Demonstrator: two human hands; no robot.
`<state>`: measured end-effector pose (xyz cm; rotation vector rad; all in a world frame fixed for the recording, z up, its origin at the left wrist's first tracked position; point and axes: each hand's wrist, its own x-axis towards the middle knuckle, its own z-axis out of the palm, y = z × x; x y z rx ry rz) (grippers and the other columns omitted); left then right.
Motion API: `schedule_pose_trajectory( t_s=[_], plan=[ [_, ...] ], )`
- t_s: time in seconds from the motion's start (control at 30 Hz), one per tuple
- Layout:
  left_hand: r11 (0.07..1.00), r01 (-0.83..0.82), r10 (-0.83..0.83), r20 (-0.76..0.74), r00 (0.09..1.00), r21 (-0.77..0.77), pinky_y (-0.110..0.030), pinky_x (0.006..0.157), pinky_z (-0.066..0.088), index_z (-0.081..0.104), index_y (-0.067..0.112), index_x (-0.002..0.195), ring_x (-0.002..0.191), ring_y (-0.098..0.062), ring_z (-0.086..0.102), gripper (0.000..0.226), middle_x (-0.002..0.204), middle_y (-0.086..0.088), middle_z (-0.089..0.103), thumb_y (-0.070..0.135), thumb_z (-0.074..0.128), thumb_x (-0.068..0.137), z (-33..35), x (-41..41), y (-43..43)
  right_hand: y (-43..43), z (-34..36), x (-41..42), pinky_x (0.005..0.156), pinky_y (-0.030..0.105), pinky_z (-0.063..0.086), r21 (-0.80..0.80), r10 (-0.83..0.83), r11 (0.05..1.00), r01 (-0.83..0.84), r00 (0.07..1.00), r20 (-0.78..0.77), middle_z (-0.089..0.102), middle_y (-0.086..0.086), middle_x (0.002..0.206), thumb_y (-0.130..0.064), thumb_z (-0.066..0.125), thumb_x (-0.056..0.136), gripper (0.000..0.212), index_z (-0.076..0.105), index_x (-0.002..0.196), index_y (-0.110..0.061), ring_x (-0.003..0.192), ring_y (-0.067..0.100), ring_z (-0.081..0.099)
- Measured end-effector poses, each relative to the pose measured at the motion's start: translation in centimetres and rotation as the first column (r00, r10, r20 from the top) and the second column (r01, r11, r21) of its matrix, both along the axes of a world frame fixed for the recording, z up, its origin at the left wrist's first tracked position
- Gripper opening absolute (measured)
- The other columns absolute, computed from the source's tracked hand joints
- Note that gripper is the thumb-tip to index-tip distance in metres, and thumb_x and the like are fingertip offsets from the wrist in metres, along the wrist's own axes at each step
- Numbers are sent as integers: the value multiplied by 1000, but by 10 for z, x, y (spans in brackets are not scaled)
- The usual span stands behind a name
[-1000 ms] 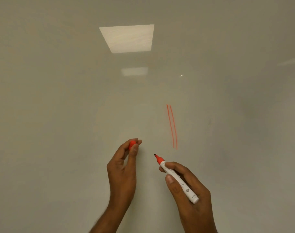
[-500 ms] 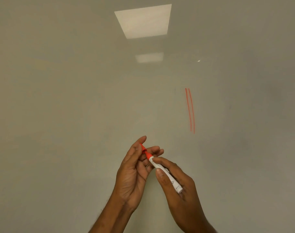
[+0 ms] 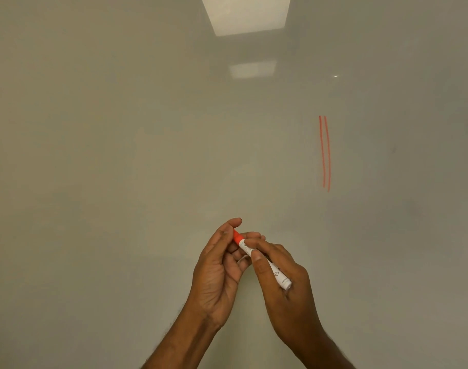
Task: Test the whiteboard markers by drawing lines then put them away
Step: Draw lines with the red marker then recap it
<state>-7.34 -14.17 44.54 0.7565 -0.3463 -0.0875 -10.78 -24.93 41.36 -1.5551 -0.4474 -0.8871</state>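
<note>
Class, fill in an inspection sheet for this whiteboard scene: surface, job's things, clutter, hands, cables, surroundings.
Surface: whiteboard, glossy, showing a ceiling-light reflection.
Job's things: red marker, red cap at its tip end; two red lines drawn upper right.
Clutter: nothing seen.
Hands: left hand pinches the red cap; right hand grips the marker barrel.
Cables: nothing seen.
Surroundings: nothing seen beyond the board.

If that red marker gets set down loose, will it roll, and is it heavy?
Probably rolls: the marker has a smooth round barrel. Likely light and stiff, since it lies straight in the right hand's pinch.
</note>
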Motion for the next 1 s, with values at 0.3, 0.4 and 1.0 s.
schedule_pose_trajectory(
  t_s=[0.3,0.4,1.0],
  plan=[
    [999,-31,34,-75,997,43,-45,92,61,61,9,132,114,-35,69,31,120,-27,70,19,49,105,-31,12,44,34,-21,14,90,22,53,-1,113,993,-114,985,-130,72,-12,108,-26,56,97,23,70,115,-26,109,12,66],
    [991,-82,91,-84,992,104,-44,94,60,62,13,134,111,-32,71,32,123,-25,70,20,46,106,-50,15,66,49,-33,16,77,24,58,22,150,989,-149,974,-167,74,-12,95,-27,64,92,15,70,106,-26,93,13,71],
    [556,-423,613,-8,790,715,-39,113,45,58,36,136,130,-13,58,36,137,8,66,42,46,103,-238,43,243,182,-228,82,75,9,40,-540,-197,842,2,932,-305,65,-18,94,-29,67,92,22,68,114,-27,85,4,57]
  ],
)
